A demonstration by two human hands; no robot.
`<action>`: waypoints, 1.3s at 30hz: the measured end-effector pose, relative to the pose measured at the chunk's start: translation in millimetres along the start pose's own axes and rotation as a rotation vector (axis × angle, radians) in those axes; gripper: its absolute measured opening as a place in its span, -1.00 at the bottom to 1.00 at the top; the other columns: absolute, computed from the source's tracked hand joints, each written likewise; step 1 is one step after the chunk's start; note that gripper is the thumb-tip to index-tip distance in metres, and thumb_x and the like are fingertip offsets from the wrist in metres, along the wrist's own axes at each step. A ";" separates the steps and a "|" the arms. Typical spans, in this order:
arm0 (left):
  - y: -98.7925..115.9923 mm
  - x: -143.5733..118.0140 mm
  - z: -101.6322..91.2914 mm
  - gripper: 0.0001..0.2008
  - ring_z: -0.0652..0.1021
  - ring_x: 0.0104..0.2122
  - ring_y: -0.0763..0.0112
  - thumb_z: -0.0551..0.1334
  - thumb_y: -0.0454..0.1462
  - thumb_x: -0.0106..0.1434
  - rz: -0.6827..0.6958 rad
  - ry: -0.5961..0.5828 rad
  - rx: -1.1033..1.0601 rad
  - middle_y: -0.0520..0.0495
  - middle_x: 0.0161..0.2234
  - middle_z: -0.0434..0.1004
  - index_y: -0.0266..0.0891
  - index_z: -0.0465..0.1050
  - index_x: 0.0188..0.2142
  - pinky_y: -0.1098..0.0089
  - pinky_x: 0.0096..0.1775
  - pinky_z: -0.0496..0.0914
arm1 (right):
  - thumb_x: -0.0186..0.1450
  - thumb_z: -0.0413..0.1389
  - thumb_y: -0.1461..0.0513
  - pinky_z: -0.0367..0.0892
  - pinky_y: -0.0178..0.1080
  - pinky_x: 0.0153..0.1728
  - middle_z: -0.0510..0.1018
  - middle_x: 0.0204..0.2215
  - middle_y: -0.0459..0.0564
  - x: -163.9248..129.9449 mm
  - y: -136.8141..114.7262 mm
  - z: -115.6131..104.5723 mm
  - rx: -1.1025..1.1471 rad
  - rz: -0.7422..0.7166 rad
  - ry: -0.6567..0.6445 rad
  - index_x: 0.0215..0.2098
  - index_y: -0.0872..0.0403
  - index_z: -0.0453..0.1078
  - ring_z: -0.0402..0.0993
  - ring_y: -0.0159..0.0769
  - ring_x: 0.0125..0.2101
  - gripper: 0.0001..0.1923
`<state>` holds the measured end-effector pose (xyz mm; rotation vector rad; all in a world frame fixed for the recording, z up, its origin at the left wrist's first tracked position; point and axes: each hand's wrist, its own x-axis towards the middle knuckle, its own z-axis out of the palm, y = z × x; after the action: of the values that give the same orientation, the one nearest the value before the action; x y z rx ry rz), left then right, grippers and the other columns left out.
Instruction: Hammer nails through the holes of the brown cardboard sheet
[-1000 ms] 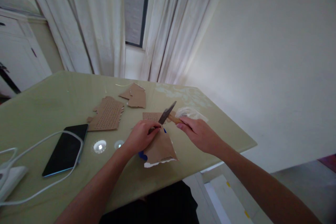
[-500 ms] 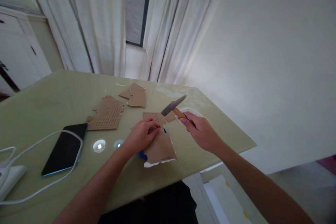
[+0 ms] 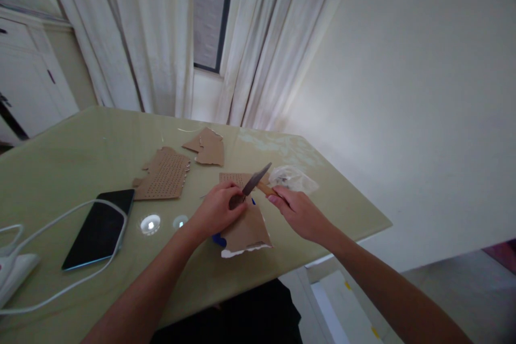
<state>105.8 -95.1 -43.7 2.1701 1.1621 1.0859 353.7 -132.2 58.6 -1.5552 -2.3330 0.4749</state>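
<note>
Hammer (image 3: 257, 180) gripped by its wooden handle in the right hand (image 3: 296, 213), head down right beside the left hand (image 3: 217, 208), whose fingers pinch something small on the torn cardboard piece (image 3: 245, 229) near the table (image 3: 72, 166) edge.

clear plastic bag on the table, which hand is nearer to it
Right. The right hand, holding the hammer, lies just in front of the clear plastic bag. The left hand is farther off to the bag's left, on the cardboard piece.

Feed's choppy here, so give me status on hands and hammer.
Left hand pinning cardboard piece. Right hand gripping hammer, head down at left fingertips. Nothing between.
</note>
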 end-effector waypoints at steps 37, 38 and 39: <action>-91.5 -3.7 -17.3 -0.75 0.68 -0.12 0.10 0.27 -0.20 0.42 -0.370 0.133 0.378 -0.22 -0.06 0.74 -0.19 0.69 -0.03 0.10 0.08 0.54 | 0.52 0.18 -0.19 0.06 -0.35 -0.66 0.20 -0.62 -0.35 89.6 45.4 45.7 0.924 -0.059 0.774 -0.01 0.01 0.45 0.06 -0.45 -0.68 -0.55; -92.4 -4.8 -12.9 -0.76 0.68 -0.07 0.08 0.30 -0.24 0.38 -0.370 0.103 0.395 -0.23 -0.05 0.73 -0.18 0.70 -0.04 0.09 0.11 0.53 | 0.52 0.19 -0.19 0.06 -0.36 -0.68 0.20 -0.63 -0.35 97.1 47.0 50.2 0.951 -0.066 0.796 -0.02 0.00 0.45 0.06 -0.45 -0.69 -0.54; -92.4 -5.8 -9.4 -0.76 0.68 -0.04 0.06 0.30 -0.27 0.35 -0.379 0.077 0.415 -0.23 -0.05 0.72 -0.19 0.70 -0.05 0.10 0.12 0.52 | 0.51 0.19 -0.20 0.06 -0.37 -0.69 0.20 -0.63 -0.35 102.8 49.0 55.4 0.976 -0.068 0.810 -0.03 0.00 0.46 0.06 -0.46 -0.69 -0.53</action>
<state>51.4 -49.4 -103.8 2.0765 1.8799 0.8210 332.9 -25.2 -6.0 -0.9091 -1.2109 0.6591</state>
